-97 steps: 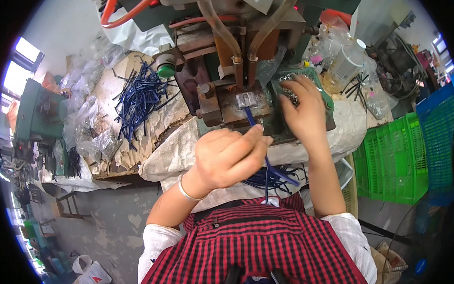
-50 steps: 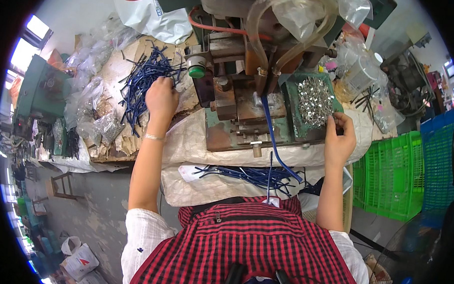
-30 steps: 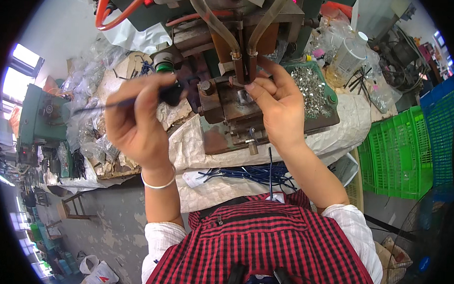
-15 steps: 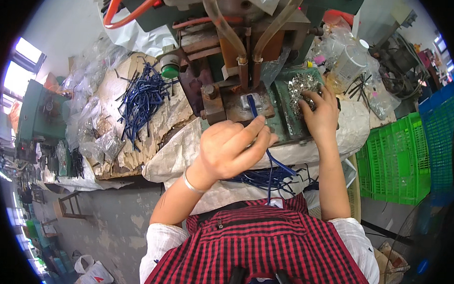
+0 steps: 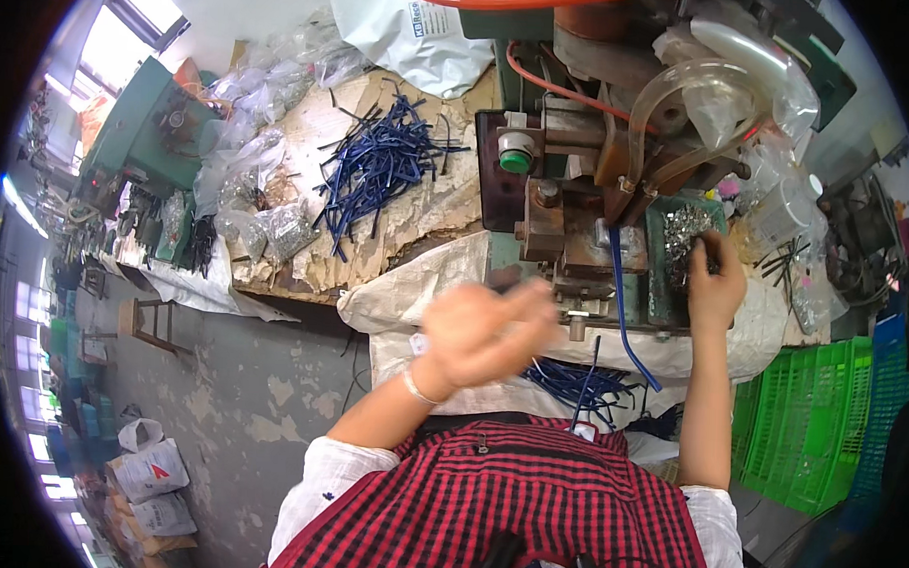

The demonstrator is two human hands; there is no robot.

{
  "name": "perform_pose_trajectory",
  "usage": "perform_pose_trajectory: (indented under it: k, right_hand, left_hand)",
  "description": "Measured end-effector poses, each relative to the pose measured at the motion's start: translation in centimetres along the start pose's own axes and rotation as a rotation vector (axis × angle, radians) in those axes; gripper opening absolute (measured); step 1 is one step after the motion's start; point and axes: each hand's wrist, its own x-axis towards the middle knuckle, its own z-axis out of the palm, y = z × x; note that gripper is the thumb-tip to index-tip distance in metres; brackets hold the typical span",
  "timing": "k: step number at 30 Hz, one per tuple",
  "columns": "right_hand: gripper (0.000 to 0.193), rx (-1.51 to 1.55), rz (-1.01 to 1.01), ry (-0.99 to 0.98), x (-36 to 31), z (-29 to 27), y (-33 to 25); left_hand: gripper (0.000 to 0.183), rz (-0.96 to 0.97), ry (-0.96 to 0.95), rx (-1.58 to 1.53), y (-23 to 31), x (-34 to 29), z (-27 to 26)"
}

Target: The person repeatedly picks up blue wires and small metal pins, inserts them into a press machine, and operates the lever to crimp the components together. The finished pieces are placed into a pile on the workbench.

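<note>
One blue strip (image 5: pixel 619 300) has its upper end in the metal die (image 5: pixel 631 248) of a press, and its free end hangs over the near edge. My left hand (image 5: pixel 488 330) is in the air to the left of that strip, apart from it, its fingers smeared by motion. At the right, my right hand (image 5: pixel 716 283) reaches into a green tray (image 5: pixel 669 310) heaped with small shiny metal pieces (image 5: pixel 685 232). Its thumb and fingers are drawn together at the pile; whatever is between them is too small to make out.
A pile of blue strips (image 5: pixel 379 166) lies on the worn board at left; more strips (image 5: pixel 581 384) rest on the cloth before me. The press carries a green button (image 5: pixel 516 156) and clear hoses (image 5: pixel 671 101). Green crates (image 5: pixel 805 416) stand at right, a stool (image 5: pixel 153 324) at left.
My left hand has let go of the blue strip and drawn away to the left. My right hand's fingers have closed together at the metal pieces. The whole view has shifted.
</note>
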Motion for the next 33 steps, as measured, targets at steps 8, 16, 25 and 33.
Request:
perform_pose_trajectory:
  k: [8,16,25,33]
  right_hand:
    - [0.017,0.612,0.299,-0.130,-0.5,0.5,-2.7]
    - [0.020,0.586,0.461,-0.068,-3.0,-1.6,-1.8]
    - [0.024,0.619,0.243,-0.213,-2.0,-3.5,-8.3]
    - [0.028,0.841,0.170,-0.175,-1.2,2.2,-13.9]
  left_hand:
    - [0.029,-0.447,-0.265,0.574,-20.1,1.1,2.5]
    - [0.038,-0.989,-0.748,0.799,-27.7,-3.8,12.0]
    - [0.019,-0.776,-0.310,0.288,-18.8,-4.5,4.2]
    - [0.006,-1.019,0.403,-0.630,-9.8,-0.7,1.4]
